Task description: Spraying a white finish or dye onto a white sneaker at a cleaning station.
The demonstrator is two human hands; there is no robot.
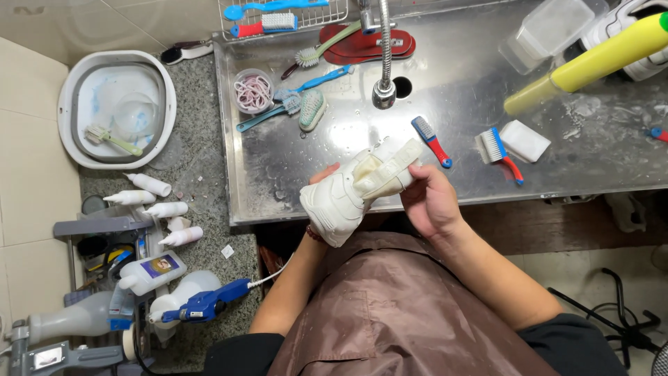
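A white sneaker (339,204) is held over the front edge of a steel sink (445,90), toe toward me, with its tongue pulled up. My left hand (324,175) is under and behind the shoe, mostly hidden, only fingertips showing at its top. My right hand (429,202) grips the shoe's tongue and collar from the right. A red-and-blue brush (431,141) lies in the sink just beyond my right hand.
The sink holds a tap (385,56), several brushes (306,104), a cup of pink laces (253,91), red insoles (369,43), a white sponge block (525,141) and a yellow bottle (591,64). A grey basin (118,108) and white squeeze bottles (149,202) sit on the left counter.
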